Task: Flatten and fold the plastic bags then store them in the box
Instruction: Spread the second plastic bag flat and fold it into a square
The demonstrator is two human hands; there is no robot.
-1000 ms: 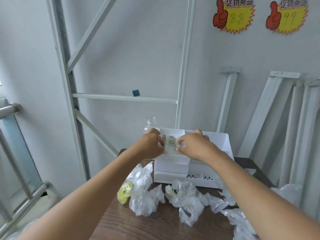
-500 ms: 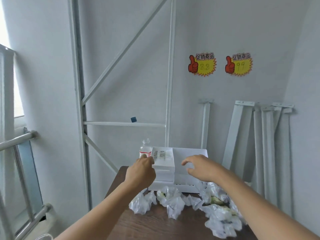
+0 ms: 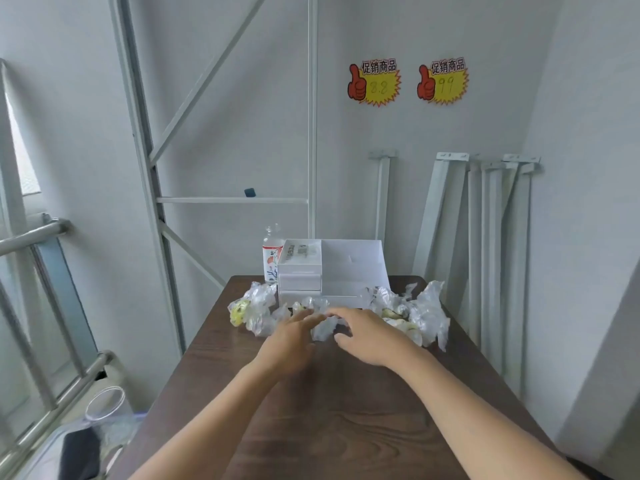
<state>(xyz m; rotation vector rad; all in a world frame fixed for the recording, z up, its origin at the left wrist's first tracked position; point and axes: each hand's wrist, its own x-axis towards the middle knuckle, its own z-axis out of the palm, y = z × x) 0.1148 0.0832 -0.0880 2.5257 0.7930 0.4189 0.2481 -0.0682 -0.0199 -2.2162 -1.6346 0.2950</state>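
By bag [image 3: 323, 329]: L+R hands [image 3: 289, 344] [image 3: 369, 337] open

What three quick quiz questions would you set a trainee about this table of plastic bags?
1. True or false: the bottle stands at the left side of the box.
2. What lies on the table between the left hand and the right hand? A) a crumpled bag B) a cup C) a roll of tape
3. Fill in: the folded bag lies in the box's top ___ compartment (left or right).
Key: 1 true; 2 A; 3 left.
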